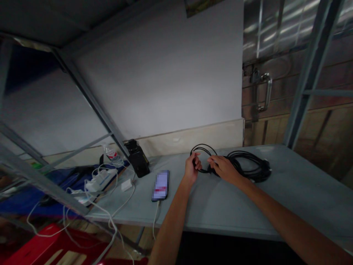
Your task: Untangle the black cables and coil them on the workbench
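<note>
Left hand: fingers [198,163] curled in, closed around a loop of black cable [204,145].
Right hand: just beside the left hand [191,167], this one [224,168] has its fingers bent over the cable; whether it grips is unclear.
Black cable: loop rising between the hands, thicker coil lying to their right, toward the back edge of the surface [300,191].
Phone: lit, left of the hands, near the front edge; white cord [156,219] plugged into its lower end, hanging over that edge.
Black box-like item: leaning near the back left corner.
White adapter [127,185]: left of the phone [160,186].
Power strip [101,179]: at the left edge, plugs and white cords on it.
</note>
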`<state>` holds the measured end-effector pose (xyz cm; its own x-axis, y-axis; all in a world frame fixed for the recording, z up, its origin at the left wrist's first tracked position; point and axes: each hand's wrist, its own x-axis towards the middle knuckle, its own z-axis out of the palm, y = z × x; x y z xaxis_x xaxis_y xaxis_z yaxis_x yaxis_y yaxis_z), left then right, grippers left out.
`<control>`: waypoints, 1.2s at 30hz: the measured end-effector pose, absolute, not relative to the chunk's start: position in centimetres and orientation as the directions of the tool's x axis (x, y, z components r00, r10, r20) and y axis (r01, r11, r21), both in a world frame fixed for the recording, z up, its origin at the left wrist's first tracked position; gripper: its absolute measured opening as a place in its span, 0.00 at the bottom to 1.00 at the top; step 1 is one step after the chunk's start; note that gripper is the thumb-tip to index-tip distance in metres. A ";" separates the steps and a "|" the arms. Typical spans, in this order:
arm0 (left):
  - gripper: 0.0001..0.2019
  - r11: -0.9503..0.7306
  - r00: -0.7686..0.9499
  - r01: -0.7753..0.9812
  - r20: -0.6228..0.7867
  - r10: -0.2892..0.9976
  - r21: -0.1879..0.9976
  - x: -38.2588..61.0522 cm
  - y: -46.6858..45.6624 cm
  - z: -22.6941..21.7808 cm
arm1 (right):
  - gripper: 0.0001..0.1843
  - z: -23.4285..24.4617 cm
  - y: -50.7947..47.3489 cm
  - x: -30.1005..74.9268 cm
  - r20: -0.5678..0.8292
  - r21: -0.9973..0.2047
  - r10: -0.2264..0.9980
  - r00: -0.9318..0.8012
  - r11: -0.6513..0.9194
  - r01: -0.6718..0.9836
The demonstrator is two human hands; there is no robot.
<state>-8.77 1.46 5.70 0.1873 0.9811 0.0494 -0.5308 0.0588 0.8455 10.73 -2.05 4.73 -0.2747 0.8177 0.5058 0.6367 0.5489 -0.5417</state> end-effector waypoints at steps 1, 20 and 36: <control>0.28 0.056 0.176 -0.537 0.046 0.983 0.842 -8.8 1.5 5.7 | 0.28 4.9 -2.2 10.8 0.499 -0.590 0.832 -0.242 0.530 0.609; 0.34 -0.032 -0.037 -0.460 0.017 0.999 0.887 -10.3 1.9 5.6 | 0.36 24.8 -2.8 17.8 0.501 -0.828 0.860 0.093 0.508 -0.238; 0.33 -0.035 -0.049 -0.719 0.000 0.999 0.694 -11.6 2.6 5.8 | 0.29 33.0 -0.2 24.5 0.433 -0.827 0.887 0.160 0.462 -0.320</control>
